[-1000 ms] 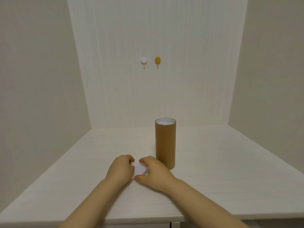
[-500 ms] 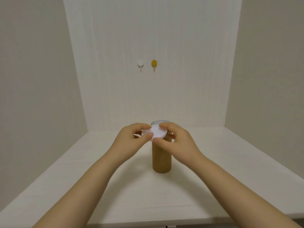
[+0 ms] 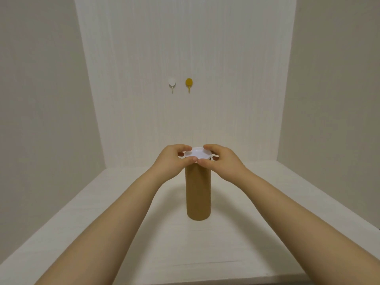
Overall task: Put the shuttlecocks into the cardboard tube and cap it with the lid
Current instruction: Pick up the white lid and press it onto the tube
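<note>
A brown cardboard tube (image 3: 198,194) stands upright in the middle of the white table (image 3: 82,233). A white round lid (image 3: 197,153) lies flat over the tube's mouth. My left hand (image 3: 171,161) pinches the lid's left edge with thumb and fingers. My right hand (image 3: 223,161) pinches its right edge the same way. The lid and my fingers hide the tube's opening, so no shuttlecocks can be seen.
Two small hooks, one white (image 3: 172,83) and one yellow (image 3: 189,83), hang on the back wall. Walls close the table in at the back, left and right. The table's front edge runs along the bottom of the view.
Both hands picked the lid up from the table in front of the tube, raised it, and now hold it level on the tube's top.
</note>
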